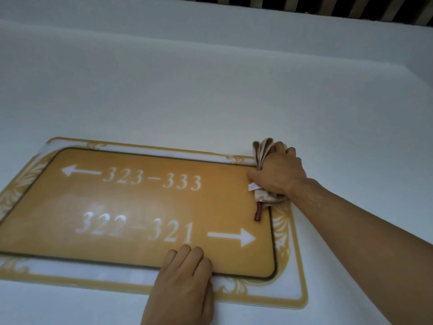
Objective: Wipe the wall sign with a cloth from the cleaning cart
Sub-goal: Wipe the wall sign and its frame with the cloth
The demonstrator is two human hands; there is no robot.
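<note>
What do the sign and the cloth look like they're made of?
Sign: likely plastic or acrylic. The gold panel is smooth and glossy, with a soft glare over the lower numbers, and the pale border around it looks translucent. It could be coated metal.

Cloth: soft woven fabric, beige and matte. It bunches into folds in the right hand and carries small sewn tags.

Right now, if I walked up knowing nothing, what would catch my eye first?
The big amber wall sign with white room numbers and arrows fills the lower left. At its upper right corner the right hand grips a beige cloth, while the left hand presses flat on the sign's lower edge.
</note>
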